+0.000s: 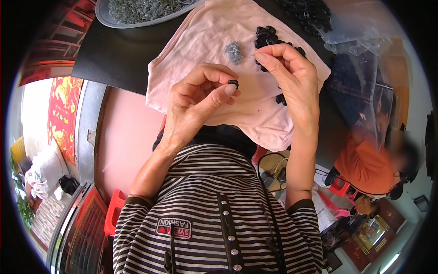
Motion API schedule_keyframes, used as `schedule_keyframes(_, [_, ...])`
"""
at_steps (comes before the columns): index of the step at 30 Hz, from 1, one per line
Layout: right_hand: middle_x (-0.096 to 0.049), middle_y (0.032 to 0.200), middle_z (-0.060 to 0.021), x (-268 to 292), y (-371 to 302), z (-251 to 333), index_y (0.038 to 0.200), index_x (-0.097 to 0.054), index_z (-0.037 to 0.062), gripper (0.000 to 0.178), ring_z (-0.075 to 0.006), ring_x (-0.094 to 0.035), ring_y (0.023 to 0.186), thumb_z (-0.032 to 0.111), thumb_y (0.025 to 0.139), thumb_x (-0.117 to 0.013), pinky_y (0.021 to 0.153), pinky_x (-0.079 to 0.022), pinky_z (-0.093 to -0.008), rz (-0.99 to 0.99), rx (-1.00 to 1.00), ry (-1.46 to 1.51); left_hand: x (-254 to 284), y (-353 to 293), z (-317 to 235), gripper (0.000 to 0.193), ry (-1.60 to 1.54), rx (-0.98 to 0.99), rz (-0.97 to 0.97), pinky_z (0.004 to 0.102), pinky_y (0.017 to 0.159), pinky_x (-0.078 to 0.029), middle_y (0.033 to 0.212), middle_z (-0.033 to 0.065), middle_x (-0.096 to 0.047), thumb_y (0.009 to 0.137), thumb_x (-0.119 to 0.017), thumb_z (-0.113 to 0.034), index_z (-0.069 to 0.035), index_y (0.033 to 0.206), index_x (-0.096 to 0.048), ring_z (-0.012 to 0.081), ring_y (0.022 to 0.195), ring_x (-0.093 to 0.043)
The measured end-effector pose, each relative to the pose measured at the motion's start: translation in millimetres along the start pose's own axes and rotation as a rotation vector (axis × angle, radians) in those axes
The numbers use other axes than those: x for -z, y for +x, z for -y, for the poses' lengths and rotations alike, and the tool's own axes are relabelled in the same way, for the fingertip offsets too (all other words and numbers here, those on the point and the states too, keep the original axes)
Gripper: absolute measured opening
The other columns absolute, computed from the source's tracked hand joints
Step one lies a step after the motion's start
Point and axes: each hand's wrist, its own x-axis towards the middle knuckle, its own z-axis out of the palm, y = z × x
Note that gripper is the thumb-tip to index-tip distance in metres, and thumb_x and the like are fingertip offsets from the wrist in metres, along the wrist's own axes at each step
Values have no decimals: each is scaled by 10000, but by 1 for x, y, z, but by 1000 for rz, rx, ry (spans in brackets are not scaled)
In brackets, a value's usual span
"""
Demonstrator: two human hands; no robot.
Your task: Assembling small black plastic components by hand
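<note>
My left hand (pixel 196 93) pinches a small black plastic piece (pixel 233 83) between thumb and fingers, above a pale pink cloth (pixel 182 59). To its right, my right hand (pixel 292 73) is closed at thumb and forefinger on a tiny thin metal piece (pixel 252 56), whose exact shape is too small to tell. Close to those fingertips lies a small heap of grey metal pieces (pixel 234 53) on the cloth. Several glossy black plastic pieces (pixel 266 36) sit on the cloth, partly hidden behind my right hand.
A clear tub (pixel 104 18) full of grey metal pieces stands at the far left of the black table (pixel 109 55). More black pieces (pixel 308 16) and clear plastic bags (pixel 356 27) lie at the far right. A person in orange (pixel 365 164) is at right; a red stool (pixel 114 212) stands at left.
</note>
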Motion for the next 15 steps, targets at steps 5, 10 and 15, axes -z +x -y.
schedule_keyframes(5, [-579, 717, 32, -2, -10, 3, 874, -643, -1, 143, -34, -430, 610, 135, 841, -668, 560, -366, -181, 19, 0, 12, 0, -1, 1, 132, -23, -36, -2, 268, 778, -500, 1048, 94, -584, 887, -601, -54, 23, 993, -577, 150, 892, -612])
schedule_keyframes(10, [-593, 736, 15, -8, -28, 0, 910, -632, -8, 95, -37, -459, 607, 71, 856, -639, 566, -403, -190, 74, 8, 72, -10, -4, -1, 95, -69, -173, -11, 297, 807, -510, 1091, 127, -587, 890, -588, -45, 17, 960, -572, 182, 923, -619])
schedule_keyframes(15, [-632, 783, -8, -10, -35, -2, 936, -625, -14, 120, -37, -545, 674, 89, 874, -633, 606, -436, -180, 95, -14, 216, -10, -3, 4, 87, -349, -49, -5, 330, 855, -504, 1094, 160, -593, 885, -588, -38, 12, 951, -562, 204, 933, -619])
